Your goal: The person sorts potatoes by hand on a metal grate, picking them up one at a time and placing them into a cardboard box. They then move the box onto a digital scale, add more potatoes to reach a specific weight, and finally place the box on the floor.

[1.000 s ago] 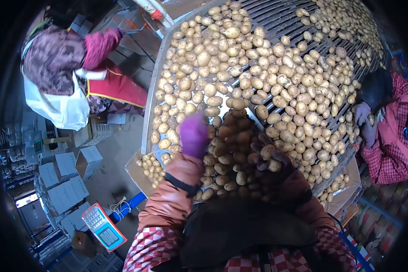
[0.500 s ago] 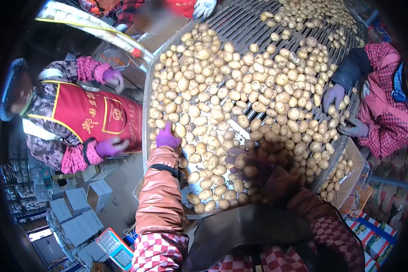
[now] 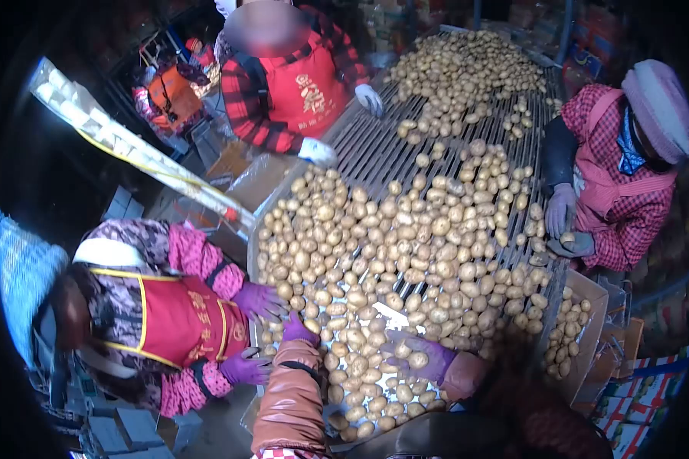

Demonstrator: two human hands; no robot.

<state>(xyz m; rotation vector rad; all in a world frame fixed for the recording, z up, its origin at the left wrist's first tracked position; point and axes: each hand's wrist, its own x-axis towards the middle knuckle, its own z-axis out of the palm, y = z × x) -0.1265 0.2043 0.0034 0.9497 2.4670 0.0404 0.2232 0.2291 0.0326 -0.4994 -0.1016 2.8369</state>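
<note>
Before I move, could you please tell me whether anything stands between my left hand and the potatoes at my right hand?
Only other loose potatoes show between your left hand and those at your right hand. A co-worker's gloved hand is close by, but left of that path.

Sorting table (image 3: 347, 157), slatted at twelve o'clock — potatoes (image 3: 444, 227) heaped across its middle, smaller ones toward one o'clock — pale surface showing at six.

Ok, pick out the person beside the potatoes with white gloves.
The person in red-and-black check, white gloves at the edge of the slats. The person in camouflage has purple gloves; the person in pink check, purplish-grey ones.
</note>
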